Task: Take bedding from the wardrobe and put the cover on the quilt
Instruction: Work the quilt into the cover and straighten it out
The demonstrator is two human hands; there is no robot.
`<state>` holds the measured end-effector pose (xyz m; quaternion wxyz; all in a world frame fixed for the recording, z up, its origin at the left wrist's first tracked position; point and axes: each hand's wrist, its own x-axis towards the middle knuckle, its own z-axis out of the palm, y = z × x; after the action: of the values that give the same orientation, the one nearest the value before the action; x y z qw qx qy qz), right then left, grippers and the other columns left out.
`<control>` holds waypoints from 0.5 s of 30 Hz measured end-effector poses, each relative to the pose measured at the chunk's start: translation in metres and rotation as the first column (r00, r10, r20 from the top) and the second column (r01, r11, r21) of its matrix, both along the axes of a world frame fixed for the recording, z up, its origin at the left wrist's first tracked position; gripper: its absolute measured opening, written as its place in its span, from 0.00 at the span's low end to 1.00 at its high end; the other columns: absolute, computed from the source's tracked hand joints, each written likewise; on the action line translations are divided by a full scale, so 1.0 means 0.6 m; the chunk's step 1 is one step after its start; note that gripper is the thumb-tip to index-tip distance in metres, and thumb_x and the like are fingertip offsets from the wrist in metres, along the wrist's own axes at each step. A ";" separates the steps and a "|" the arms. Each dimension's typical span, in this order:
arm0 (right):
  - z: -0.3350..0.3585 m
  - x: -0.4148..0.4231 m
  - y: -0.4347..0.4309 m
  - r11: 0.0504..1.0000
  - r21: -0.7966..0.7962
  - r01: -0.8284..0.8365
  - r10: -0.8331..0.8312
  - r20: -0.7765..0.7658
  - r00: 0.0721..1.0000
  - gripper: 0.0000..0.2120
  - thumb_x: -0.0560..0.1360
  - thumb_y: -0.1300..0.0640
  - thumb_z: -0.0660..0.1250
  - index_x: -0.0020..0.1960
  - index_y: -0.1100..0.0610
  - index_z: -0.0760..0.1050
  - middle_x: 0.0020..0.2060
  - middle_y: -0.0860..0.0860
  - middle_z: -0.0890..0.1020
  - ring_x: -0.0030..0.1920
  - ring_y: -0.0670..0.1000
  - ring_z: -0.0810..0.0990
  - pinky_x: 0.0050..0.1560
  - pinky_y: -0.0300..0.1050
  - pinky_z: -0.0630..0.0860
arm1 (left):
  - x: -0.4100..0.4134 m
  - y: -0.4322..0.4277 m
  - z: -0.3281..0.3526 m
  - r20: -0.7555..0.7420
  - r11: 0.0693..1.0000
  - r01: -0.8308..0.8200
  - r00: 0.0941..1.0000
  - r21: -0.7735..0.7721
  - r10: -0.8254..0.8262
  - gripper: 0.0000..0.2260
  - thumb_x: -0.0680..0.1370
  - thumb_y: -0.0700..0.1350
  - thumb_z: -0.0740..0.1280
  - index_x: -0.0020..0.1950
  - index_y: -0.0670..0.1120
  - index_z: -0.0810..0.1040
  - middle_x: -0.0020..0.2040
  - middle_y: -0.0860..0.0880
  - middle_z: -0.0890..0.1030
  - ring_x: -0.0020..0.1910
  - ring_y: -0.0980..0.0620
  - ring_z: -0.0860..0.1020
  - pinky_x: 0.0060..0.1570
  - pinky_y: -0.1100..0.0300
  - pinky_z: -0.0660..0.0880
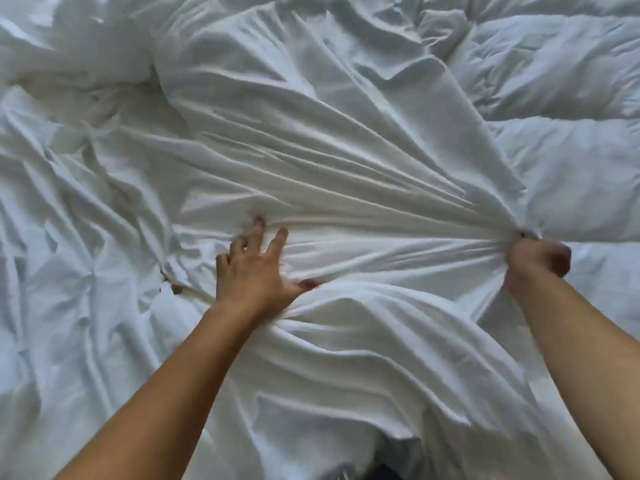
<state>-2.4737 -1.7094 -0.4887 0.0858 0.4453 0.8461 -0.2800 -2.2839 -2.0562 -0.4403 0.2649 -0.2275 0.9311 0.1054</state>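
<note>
A white quilt cover [311,161] lies crumpled across the middle of the view, its folds pulled tight toward the right. My right hand [536,259] is closed in a fist around a gathered bunch of that cover at the right. My left hand [254,268] rests on the cover at the centre, fingers spread forward and thumb tucked under a fold. The puffy white quilt [561,77] shows bare at the upper right and right edge, beside and partly under the cover.
More wrinkled white bedding [69,237] fills the left side. A dark gap [381,474] shows at the bottom edge under the cloth. A small dark opening [173,285] sits in the folds left of my left hand.
</note>
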 end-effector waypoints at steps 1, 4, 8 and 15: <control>0.001 0.011 0.022 1.000 -0.009 0.005 -0.005 0.032 0.999 0.23 0.80 0.54 0.66 0.71 0.66 0.70 0.69 0.60 0.76 0.68 0.59 0.75 0.64 0.47 0.72 | -0.003 0.006 0.000 -0.012 1.000 -0.004 1.000 -0.018 0.004 0.49 0.64 0.82 0.59 0.80 0.62 0.52 0.83 0.48 0.45 0.77 0.38 0.56 0.72 0.38 0.58; -0.001 0.055 0.003 0.832 -0.543 -0.111 0.213 0.127 0.969 0.36 0.74 0.39 0.73 0.72 0.62 0.70 0.67 0.57 0.77 0.64 0.59 0.79 0.62 0.48 0.76 | -0.023 0.027 -0.001 -0.105 0.995 0.032 0.994 -0.098 -0.043 0.38 0.67 0.74 0.68 0.73 0.59 0.67 0.75 0.44 0.62 0.69 0.39 0.65 0.65 0.41 0.64; 0.024 0.105 -0.068 0.523 -0.816 -0.247 0.727 0.276 0.629 0.27 0.75 0.37 0.69 0.52 0.62 0.80 0.44 0.58 0.82 0.45 0.56 0.80 0.47 0.46 0.76 | -0.041 0.061 -0.001 -0.132 0.989 0.147 0.981 0.011 -0.144 0.14 0.76 0.53 0.68 0.60 0.52 0.78 0.59 0.46 0.78 0.60 0.40 0.76 0.57 0.50 0.69; 0.023 0.116 0.044 0.652 -0.615 -0.443 0.591 0.047 0.805 0.13 0.78 0.66 0.69 0.62 0.63 0.79 0.57 0.55 0.82 0.61 0.58 0.79 0.47 0.36 0.79 | -0.125 0.118 0.038 -0.510 0.999 0.041 0.858 -0.036 -0.054 0.07 0.77 0.48 0.68 0.54 0.49 0.80 0.54 0.44 0.79 0.56 0.38 0.77 0.51 0.51 0.67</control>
<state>-2.4039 -1.6831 -0.4752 0.3958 0.1664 0.7947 -0.4290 -2.3589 -1.9851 -0.4174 0.0085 -0.1715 0.9745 0.1444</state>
